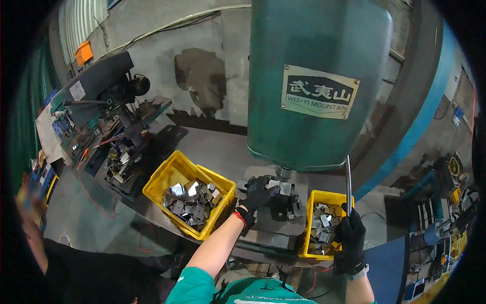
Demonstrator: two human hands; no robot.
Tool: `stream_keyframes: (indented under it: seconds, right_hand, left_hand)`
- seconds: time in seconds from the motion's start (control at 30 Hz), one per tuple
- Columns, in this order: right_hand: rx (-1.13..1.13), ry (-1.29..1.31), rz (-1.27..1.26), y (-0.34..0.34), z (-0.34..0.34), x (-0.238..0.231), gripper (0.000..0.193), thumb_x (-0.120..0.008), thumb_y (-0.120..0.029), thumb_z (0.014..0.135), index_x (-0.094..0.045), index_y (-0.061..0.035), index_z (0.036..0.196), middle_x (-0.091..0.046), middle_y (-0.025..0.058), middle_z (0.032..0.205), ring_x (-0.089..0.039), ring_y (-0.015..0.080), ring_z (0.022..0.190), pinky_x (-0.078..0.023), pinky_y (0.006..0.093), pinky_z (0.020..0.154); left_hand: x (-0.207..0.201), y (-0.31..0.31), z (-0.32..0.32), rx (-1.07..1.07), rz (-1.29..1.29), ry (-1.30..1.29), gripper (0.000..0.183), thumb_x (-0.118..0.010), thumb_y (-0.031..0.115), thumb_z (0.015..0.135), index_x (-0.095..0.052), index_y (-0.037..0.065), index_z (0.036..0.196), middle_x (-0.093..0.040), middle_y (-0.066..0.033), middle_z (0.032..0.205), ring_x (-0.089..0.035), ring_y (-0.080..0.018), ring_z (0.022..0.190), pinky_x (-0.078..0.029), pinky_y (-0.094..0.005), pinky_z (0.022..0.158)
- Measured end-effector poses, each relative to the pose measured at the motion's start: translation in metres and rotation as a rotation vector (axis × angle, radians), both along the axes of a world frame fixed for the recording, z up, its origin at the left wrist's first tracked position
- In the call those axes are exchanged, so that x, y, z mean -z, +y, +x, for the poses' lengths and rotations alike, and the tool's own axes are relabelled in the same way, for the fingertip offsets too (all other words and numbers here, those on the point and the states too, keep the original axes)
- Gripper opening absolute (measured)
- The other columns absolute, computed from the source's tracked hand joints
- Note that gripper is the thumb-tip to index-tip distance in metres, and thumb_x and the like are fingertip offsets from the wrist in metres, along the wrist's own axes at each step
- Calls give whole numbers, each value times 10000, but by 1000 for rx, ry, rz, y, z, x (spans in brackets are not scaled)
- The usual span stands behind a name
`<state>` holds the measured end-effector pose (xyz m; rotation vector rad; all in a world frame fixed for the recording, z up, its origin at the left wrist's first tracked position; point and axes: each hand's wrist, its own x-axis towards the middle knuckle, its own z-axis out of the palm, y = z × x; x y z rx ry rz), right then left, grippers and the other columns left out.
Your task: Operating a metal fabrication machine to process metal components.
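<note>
My left hand [259, 193], in a black glove with a red band at the wrist, reaches under the machine's spindle [285, 174]. Its fingertips close on a small bent metal bracket [283, 188] at the fixture [293, 206] on the machine table; the exact grip is partly hidden. At the right, my gloved right hand [350, 238] wraps round the lower end of a long steel lever [348, 185] on the green drill press [314, 126]. It is right beside the smaller yellow bin [307, 240], which holds metal pieces.
A larger yellow bin [228, 195] full of bent metal pieces stands left of the fixture on the grey bench [215, 144]. Another drill press [106, 83] is at the far left. A person in dark clothes [96, 268] is close at my left. Blue steelwork [425, 126] rises at right.
</note>
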<state>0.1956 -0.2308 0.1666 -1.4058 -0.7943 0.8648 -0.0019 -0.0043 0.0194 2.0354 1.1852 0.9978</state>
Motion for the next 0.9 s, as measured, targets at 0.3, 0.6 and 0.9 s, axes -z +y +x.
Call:
stream_keyframes:
  seconds: [0.3, 0.6, 0.9]
  right_hand:
    - [14, 14, -1, 4, -1, 3, 314, -428, -115, 911, -487, -47, 1213, -463, -41, 648, -422, 28, 522, -363, 185, 474]
    - [-35, 138, -5, 4, 1, 6, 352, -468, -75, 895, -454, -71, 1247, -427, -64, 712, -427, 26, 595, -385, 190, 504]
    - [27, 98, 14, 10, 1, 18, 305, -451, -106, 918, -490, -71, 1219, -451, -58, 693, -416, 24, 546, -359, 177, 476]
  left_hand:
    - [-9, -9, 6, -72, 91, -89, 305, -667, 307, 713, -642, 143, 969, -650, -86, 893, -580, -284, 876, -352, -423, 856]
    - [-9, -11, 10, -118, 69, -122, 304, -669, 320, 710, -649, 135, 950, -658, -76, 886, -602, -252, 853, -352, -404, 834]
    - [-16, -16, 12, -154, 108, -115, 289, -646, 328, 714, -652, 135, 929, -659, -71, 867, -605, -256, 852, -329, -448, 866]
